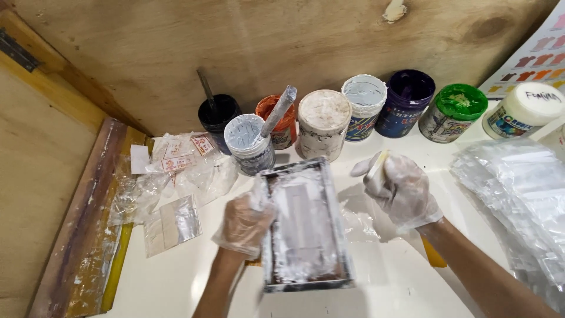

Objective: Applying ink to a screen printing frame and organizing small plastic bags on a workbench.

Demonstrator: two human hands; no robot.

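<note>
— Holding anything on the left?
— The left hand (pixel 244 222), gloved, has its grip clamped on the left edge of the paint-smeared frame (pixel 306 227) at the middle of the white desk (pixel 188 277).
— And the right?
— The right hand (pixel 400 191) pinches a small scraper (pixel 372 166) just right of the frame, before the paint jars (pixel 323 123).

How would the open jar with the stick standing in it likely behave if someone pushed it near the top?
The jar would probably tip: its leaning stick puts weight high and off-centre. Paint smeared on its rim suggests a slippery grip. It looks fairly full, so likely heavy.
</note>
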